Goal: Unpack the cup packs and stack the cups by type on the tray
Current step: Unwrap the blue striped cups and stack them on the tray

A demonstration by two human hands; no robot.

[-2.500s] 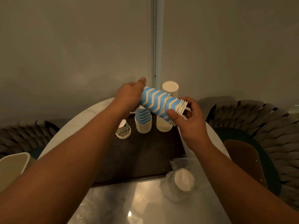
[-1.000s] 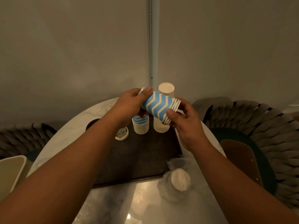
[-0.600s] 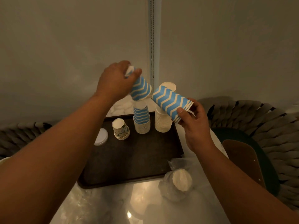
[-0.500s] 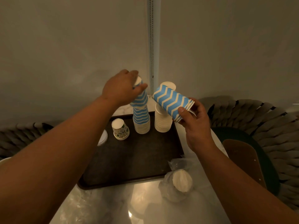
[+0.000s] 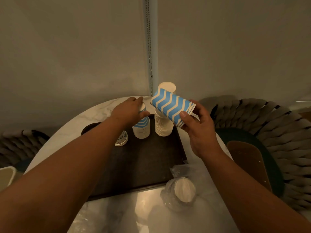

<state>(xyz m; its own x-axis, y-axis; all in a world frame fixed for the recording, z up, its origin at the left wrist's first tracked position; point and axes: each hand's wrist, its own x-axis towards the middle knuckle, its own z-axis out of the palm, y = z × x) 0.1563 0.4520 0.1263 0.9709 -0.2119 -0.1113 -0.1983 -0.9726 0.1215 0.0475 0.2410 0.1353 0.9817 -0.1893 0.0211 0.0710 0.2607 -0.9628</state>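
Observation:
A dark tray [image 5: 146, 165] lies on the round marble table. At its far side stands a stack of blue-and-white chevron cups [image 5: 142, 127], upside down. My left hand [image 5: 130, 110] grips the top cup of that stack from above. Right of it rises a tall stack of plain cream cups [image 5: 164, 126]. My right hand [image 5: 200, 126] holds a nested bundle of chevron cups [image 5: 172, 106] on its side, above the cream stack. A small floral-patterned cup stack [image 5: 122, 140] sits left of the chevron stack, partly hidden by my left forearm.
A clear plastic pack with white cups [image 5: 183, 190] lies on the table [image 5: 94, 113] near the tray's front right corner. Crumpled plastic wrap [image 5: 104, 221] lies at the front. Woven chairs stand left and right [image 5: 269, 132]. A wall is close behind.
My left hand pulled a few chevron cups off the bundle, carried them left and lowered them onto the chevron stack on the tray. My right hand kept the remaining bundle.

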